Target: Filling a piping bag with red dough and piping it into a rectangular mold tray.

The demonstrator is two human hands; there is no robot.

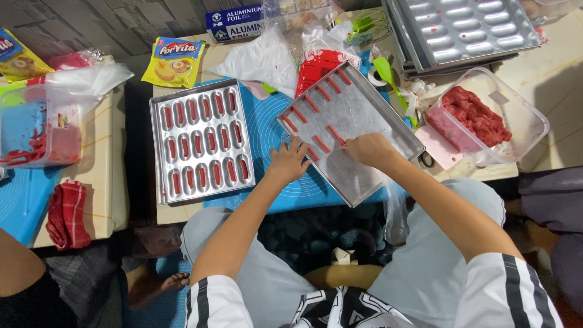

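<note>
Both hands are on the flat metal tray (358, 121) of red dough sticks (322, 144) near the counter's front edge, left hand (289, 161) fingers spread wide on its rim, right hand (367, 149) fingers curled over a stick.

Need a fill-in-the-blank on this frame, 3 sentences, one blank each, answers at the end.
1. The right hand rests on the flat metal tray, whose dough strips are ____ in colour.
2. The left hand touches that tray's near edge, above a ____ silicone mat.
3. The clear plastic tub to the right holds red ____.

Answers: red; blue; dough
</note>
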